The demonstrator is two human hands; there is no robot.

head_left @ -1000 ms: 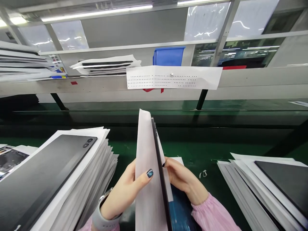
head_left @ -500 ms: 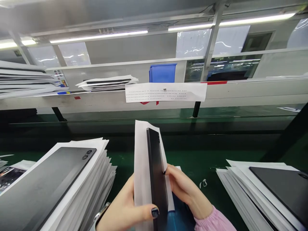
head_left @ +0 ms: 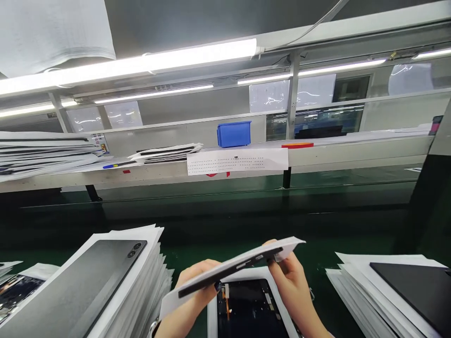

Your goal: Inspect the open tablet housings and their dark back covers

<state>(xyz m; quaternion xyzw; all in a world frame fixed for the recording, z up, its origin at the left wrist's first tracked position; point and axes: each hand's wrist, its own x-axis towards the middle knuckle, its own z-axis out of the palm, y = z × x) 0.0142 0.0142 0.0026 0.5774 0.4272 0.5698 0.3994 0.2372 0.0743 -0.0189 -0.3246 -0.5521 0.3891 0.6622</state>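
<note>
I hold a thin dark tablet shell (head_left: 229, 271) with a white paper sheet (head_left: 243, 260) lying against it, nearly flat and tilted up to the right. My left hand (head_left: 192, 295) grips its lower left end, thumb with dark nail on the edge. My right hand (head_left: 291, 277) pinches the upper right end. Under them lies another dark panel with exposed parts (head_left: 248, 310) on white paper on the green bench.
A tall stack of paper-separated tablet backs (head_left: 91, 281) stands at the left, another stack (head_left: 398, 286) at the right. Beyond runs a green conveyor (head_left: 246, 197), and a shelf with a blue bin (head_left: 234, 134), a dotted sheet (head_left: 237, 162) and more stacks (head_left: 42, 152).
The tablet shell with its paper swung from standing on edge to lying almost flat. The camera tilted upward, and the panel underneath came into view.
</note>
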